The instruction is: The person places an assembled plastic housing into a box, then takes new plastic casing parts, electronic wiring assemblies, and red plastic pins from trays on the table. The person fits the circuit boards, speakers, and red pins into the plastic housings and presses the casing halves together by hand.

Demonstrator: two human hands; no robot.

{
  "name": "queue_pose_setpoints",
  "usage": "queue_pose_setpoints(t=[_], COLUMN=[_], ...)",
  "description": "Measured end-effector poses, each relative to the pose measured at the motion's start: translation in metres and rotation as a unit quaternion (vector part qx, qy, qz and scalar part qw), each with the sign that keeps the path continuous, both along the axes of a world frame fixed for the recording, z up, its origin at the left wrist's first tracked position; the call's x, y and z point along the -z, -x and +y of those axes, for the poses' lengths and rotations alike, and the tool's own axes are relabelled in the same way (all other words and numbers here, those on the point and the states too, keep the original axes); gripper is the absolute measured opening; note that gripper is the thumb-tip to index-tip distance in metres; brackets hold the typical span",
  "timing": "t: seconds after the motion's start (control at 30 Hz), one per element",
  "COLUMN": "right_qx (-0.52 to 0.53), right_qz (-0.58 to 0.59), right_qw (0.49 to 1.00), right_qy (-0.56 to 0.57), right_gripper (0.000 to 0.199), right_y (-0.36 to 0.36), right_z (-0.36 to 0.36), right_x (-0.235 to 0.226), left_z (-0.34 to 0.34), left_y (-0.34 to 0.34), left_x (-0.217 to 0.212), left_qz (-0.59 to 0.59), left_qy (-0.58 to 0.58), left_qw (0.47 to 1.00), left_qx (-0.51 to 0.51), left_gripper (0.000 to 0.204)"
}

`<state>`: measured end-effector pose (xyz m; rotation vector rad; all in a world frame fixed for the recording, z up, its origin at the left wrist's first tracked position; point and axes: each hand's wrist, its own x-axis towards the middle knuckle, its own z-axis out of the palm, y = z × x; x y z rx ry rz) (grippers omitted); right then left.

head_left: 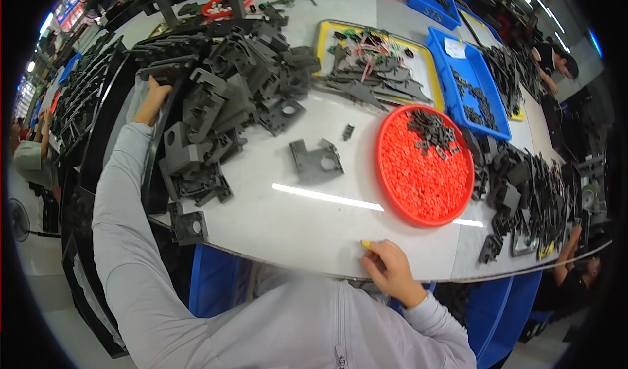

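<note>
Left hand (154,102) is touching gray parts (171,67), grip unclear; right hand (390,265) is showing loosely bent fingers, seemingly empty; hasty tugging could be toppling the pile (252,60)

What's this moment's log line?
left hand: at dark-grey plastic parts, grip unclear | right hand: at white table, small yellow piece showing

Tabletop (261,228) off-wht., w/ bright wht. glare streaks (327,197); round tray (428,223) red-orange, pellets (418,186) in it approx. same hue, sm. parts (432,130) on top blk. Loose bracket (306,164) dk. grey; we log same for piled housings (242,101). Rect. tray (322,42): yellow rim, w/ pink wires (367,58) + green bits among dk. pcs. (356,91). Long bin (490,130) blue, label (454,48) wht. We read sleeves (124,192) as plain lt. grey, w/ a yellow bit (366,243) at tip of R hand (392,267).
</note>
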<state>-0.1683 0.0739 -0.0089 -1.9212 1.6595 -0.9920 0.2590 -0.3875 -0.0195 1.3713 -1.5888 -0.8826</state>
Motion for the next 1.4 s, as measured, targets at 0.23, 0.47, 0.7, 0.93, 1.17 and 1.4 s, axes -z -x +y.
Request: queue_pose_setpoints(t=[0.23, 0.47, 0.7, 0.93, 1.17, 1.4], right_qx=[-0.011, 0.062, 0.2, 0.198, 0.213, 0.227], right_qz=[0.061, 0.11, 0.239, 0.167, 0.106, 0.234], right_qw=[0.996, 0.992, 0.95, 0.965, 0.968, 0.944], right_qy=[-0.071, -0.001, 0.02, -0.041, -0.075, -0.054], right_gripper=[0.025, 0.034, 0.05, 0.035, 0.036, 0.029], right_y=[0.056, 0.084, 0.027, 0.038, 0.049, 0.028], right_z=[-0.073, -0.237, -0.354, -0.37, -0.378, -0.379], right_x=[-0.06, -0.071, -0.036, -0.031, -0.03, -0.018], left_z=[0.092, 0.278, 0.284, 0.262, 0.253, 0.264], left_y=[0.018, 0.146, 0.218, 0.23, 0.229, 0.236], left_x=[-0.098, -0.123, -0.034, -0.008, -0.006, -0.001], left_qz=[0.127, -0.052, -0.18, -0.236, -0.222, -0.209], left_qy=[0.032, 0.055, 0.144, 0.143, 0.133, 0.12], left_qw=[0.987, 0.957, 0.942, 0.927, 0.932, 0.94], left_qx=[-0.094, 0.281, 0.244, 0.253, 0.255, 0.24], left_gripper=[0.053, 0.041, 0.073, 0.077, 0.073, 0.071])
